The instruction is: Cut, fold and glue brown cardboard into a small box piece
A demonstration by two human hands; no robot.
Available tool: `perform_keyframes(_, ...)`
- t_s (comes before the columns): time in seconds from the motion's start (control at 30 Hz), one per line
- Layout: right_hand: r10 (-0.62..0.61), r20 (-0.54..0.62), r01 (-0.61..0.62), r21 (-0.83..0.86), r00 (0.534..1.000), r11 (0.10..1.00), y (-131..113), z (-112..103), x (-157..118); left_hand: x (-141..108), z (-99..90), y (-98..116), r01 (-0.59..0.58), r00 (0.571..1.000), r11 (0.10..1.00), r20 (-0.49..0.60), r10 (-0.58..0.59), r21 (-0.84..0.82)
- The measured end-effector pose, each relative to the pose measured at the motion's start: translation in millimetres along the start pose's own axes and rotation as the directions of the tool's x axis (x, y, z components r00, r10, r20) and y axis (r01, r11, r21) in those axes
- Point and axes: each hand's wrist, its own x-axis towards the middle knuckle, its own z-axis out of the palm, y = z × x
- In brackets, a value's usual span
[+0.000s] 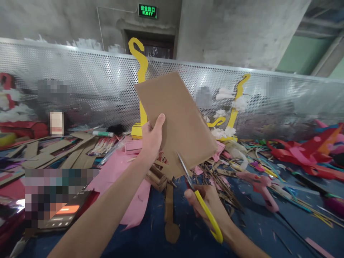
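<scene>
A flat brown sheet of cardboard is held up, tilted, in front of me. My left hand grips its left edge, the thumb lying on the near face. In my right hand is a pair of scissors with a yellow handle. Their blade touches or overlaps the cardboard's lower edge; whether it is cutting in I cannot tell. Below the sheet, a small open cardboard box and a cardboard strip with a rounded end lie on the blue table.
Pink paper and a phone lie at left, near cardboard strips. At right are a pink glue gun with its cord and a red paper construction. Yellow hook-shaped stands rise before a perforated metal panel.
</scene>
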Motion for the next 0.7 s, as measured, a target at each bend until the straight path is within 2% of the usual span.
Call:
perform_keyframes(0.23,-0.100,0.012,0.101,-0.049,0.995,0.994,-14,-2,-3,-1,1.0,4,0.009,1.000,1.000,-0.002,-0.009,-0.013)
perform_keyframes(0.47,-0.199,-0.128,0.149,-0.321,0.972,0.935,-11,-9,-6,-2,3.1,7,-0.003,0.999,1.000,0.032,0.002,0.022)
perform_keyframes(0.53,-0.191,-0.064,0.162,-0.320,0.979,0.933,-14,-15,-9,0,1.8,5,-0.005,1.000,0.999,0.009,0.005,0.032)
perform_keyframes(0.63,-0.127,0.166,0.159,-0.198,0.978,0.967,-15,-21,-13,1,-0.1,1,0.000,1.000,1.000,-0.011,0.001,0.022)
perform_keyframes(0.7,-0.089,0.207,0.116,-0.121,0.974,0.986,-9,-19,-13,2,-0.3,-1,-0.003,1.000,1.000,-0.005,0.003,0.013)
